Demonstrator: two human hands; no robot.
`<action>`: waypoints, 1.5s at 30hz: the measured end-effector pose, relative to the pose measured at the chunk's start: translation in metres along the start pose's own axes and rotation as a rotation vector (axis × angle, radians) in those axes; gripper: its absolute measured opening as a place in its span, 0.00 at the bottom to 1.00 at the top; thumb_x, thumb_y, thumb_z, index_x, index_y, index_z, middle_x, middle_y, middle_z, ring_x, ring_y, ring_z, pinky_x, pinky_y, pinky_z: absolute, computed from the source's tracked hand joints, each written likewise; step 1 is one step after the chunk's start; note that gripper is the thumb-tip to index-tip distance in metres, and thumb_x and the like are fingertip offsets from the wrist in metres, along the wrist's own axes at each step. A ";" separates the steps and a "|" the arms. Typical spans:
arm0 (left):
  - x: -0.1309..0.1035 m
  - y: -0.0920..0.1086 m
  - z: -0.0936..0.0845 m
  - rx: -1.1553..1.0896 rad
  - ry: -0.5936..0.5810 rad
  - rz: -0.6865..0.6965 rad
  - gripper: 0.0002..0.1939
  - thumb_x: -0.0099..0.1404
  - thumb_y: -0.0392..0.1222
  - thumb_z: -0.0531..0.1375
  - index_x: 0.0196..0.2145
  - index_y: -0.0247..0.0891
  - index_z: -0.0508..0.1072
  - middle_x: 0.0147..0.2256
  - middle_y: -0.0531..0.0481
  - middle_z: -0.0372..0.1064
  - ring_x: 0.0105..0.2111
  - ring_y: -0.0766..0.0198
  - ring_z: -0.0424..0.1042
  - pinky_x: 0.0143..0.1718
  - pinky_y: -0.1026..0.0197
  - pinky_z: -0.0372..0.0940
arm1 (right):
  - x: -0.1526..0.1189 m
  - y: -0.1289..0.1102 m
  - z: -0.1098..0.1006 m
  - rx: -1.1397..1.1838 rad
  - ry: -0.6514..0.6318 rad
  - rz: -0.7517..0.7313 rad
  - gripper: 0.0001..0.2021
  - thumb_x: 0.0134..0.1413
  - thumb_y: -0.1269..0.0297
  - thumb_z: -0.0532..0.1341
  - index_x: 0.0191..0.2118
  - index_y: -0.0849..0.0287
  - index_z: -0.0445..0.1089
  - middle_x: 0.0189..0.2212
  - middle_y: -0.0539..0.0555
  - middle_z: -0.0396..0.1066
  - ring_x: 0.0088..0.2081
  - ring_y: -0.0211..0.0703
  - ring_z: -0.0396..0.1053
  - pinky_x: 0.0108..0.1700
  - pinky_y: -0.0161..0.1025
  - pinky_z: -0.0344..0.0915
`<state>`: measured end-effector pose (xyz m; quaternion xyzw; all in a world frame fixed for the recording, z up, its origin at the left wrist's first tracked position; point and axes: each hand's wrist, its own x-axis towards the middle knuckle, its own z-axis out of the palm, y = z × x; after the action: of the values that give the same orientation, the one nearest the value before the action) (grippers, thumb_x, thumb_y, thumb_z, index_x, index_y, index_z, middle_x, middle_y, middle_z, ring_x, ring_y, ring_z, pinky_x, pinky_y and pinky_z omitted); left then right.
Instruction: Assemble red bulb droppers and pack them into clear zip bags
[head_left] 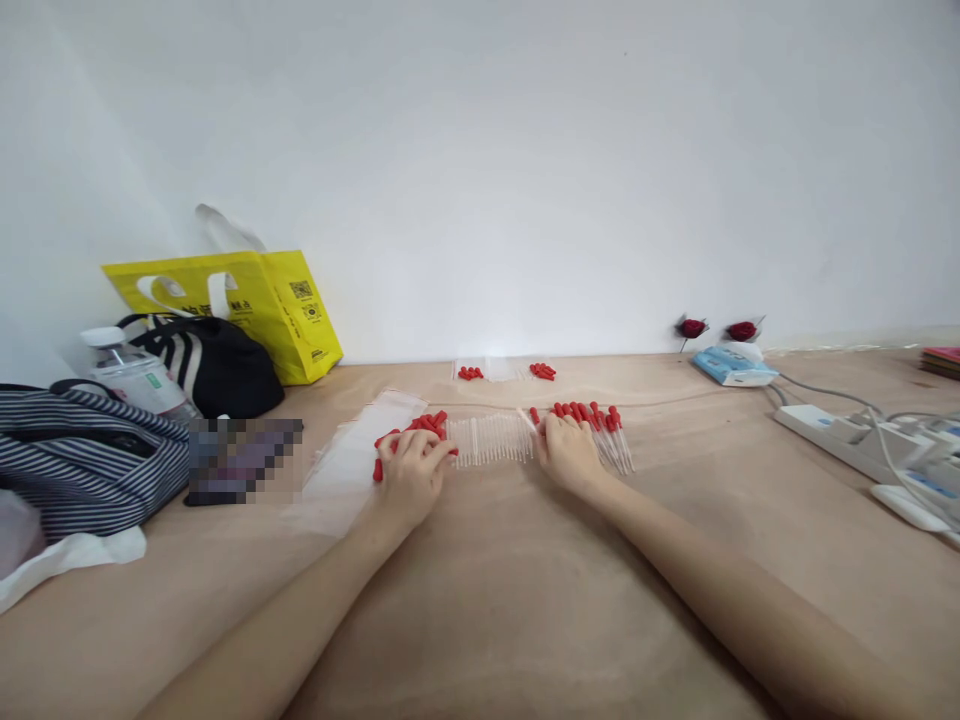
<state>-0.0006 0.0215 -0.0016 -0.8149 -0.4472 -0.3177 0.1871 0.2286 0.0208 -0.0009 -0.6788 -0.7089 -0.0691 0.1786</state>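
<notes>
A loose pile of red rubber dropper bulbs [429, 422] lies by my left hand [411, 468]. Between its thumb and fingertips is a red bulb [454, 452]. To its right, slim clear dropper tubes [487, 440] lie side by side in a row. My right hand [568, 452] is closed at the row's right end, its fingertips pinching a clear tube [526, 418]. Beside and partly behind that hand, several tubes fitted with red bulbs [604, 420] lie together. Another red bulb [535, 414] shows at its fingertips; whether it is held I cannot tell.
Clear plastic bags [360, 450] lie left of the pile. Farther back is another bag [499, 368] with small red groups. A phone [244, 465], striped pouch [97, 450], bottle [139, 370] and yellow bag [292, 320] stand left; tissues [731, 366] and a power strip [832, 430] right.
</notes>
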 end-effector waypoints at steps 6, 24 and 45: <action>-0.007 0.026 -0.010 -0.346 -0.306 0.352 0.11 0.64 0.35 0.49 0.34 0.43 0.70 0.33 0.51 0.69 0.36 0.63 0.65 0.44 0.55 0.48 | -0.042 0.026 0.001 0.205 0.101 -0.453 0.09 0.57 0.66 0.50 0.31 0.59 0.65 0.29 0.54 0.69 0.35 0.43 0.61 0.36 0.39 0.48; -0.013 0.059 -0.001 -0.140 -0.241 -0.017 0.11 0.56 0.50 0.57 0.32 0.42 0.74 0.46 0.47 0.65 0.45 0.51 0.61 0.43 0.47 0.53 | -0.051 0.027 0.002 0.295 0.021 -0.418 0.11 0.55 0.58 0.53 0.38 0.52 0.72 0.33 0.55 0.68 0.37 0.43 0.61 0.38 0.42 0.52; -0.014 0.052 -0.001 -0.301 -0.147 0.113 0.09 0.63 0.38 0.53 0.38 0.42 0.71 0.36 0.54 0.74 0.39 0.60 0.69 0.54 0.43 0.40 | -0.059 0.014 -0.004 0.340 0.156 -0.458 0.07 0.56 0.66 0.52 0.31 0.58 0.66 0.25 0.48 0.70 0.29 0.36 0.64 0.47 0.43 0.44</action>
<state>0.0376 -0.0151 -0.0110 -0.8786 -0.3605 -0.3095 0.0474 0.2439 -0.0352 -0.0202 -0.4540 -0.8293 -0.0398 0.3235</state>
